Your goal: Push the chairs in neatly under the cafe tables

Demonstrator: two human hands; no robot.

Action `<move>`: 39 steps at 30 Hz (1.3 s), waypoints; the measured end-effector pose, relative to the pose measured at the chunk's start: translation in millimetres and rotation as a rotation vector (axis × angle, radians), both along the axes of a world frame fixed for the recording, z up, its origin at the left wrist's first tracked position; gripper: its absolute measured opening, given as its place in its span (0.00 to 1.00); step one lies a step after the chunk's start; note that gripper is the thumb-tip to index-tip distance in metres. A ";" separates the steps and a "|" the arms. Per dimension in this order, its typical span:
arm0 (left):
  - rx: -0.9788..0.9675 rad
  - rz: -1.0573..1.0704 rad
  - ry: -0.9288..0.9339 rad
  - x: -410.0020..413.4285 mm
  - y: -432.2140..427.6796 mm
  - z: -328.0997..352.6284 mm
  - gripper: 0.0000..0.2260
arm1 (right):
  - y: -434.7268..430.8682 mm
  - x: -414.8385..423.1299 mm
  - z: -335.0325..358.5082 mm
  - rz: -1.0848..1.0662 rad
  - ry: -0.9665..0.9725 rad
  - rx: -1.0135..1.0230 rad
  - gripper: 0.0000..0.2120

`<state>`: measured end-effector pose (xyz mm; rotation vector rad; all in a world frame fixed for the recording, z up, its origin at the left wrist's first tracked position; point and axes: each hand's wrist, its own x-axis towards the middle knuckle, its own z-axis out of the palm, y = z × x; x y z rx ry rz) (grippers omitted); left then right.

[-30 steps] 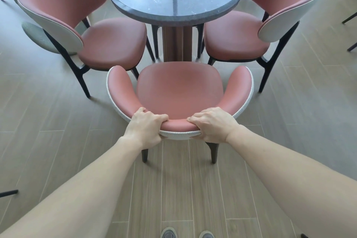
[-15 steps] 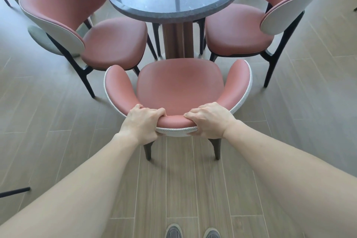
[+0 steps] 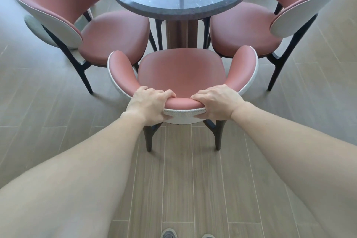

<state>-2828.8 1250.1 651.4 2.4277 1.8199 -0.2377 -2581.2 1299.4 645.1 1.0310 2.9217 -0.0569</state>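
— What has shifted since a second ago?
— The middle chair [image 3: 181,75] sits closer in. The front of its seat now reaches the edge of the round table [image 3: 181,8], right by the pedestal.
— And the hands?
— The left hand [image 3: 148,105] and right hand [image 3: 217,102] both clutch the top of its curved backrest, fingers curled over the pink padding, thumbs on the white shell behind.
— The others?
— The left chair [image 3: 114,35] and right chair [image 3: 245,29] flank it, seats partly under the tabletop, backs angled outward.
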 end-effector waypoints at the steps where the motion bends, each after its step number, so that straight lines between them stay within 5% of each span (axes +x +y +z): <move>1: 0.009 -0.008 0.007 -1.7 4.3 -1.1 0.25 | 4.0 -1.1 -1.5 0.002 -0.002 0.011 0.23; 9: 0.036 -0.012 0.001 -4.2 7.8 -3.9 0.24 | 4.0 -5.1 -3.1 -0.048 0.033 0.020 0.25; 13: -0.046 0.099 -0.017 4.8 0.8 2.9 0.25 | -6.7 -13.1 5.9 -0.160 0.053 -0.093 0.34; 15: -0.115 0.278 -0.307 11.8 -14.0 23.4 0.23 | -30.4 -20.5 30.0 -0.293 0.375 -0.276 0.38; 19: 0.115 0.635 -1.355 10.4 -59.6 99.7 0.12 | -71.0 -19.3 103.9 -0.501 1.049 -0.434 0.36; 24: 0.311 0.435 -1.864 14.8 -118.9 222.5 0.24 | -115.4 0.5 225.3 -0.317 1.341 -0.338 0.36; 32: 0.603 0.142 -1.684 20.5 -194.3 374.1 0.32 | -180.7 -30.6 366.7 -0.019 1.374 -0.331 0.40; 39: 0.782 0.072 -1.572 -51.5 -210.6 422.0 0.35 | -188.0 -112.0 411.6 0.150 1.360 -0.321 0.33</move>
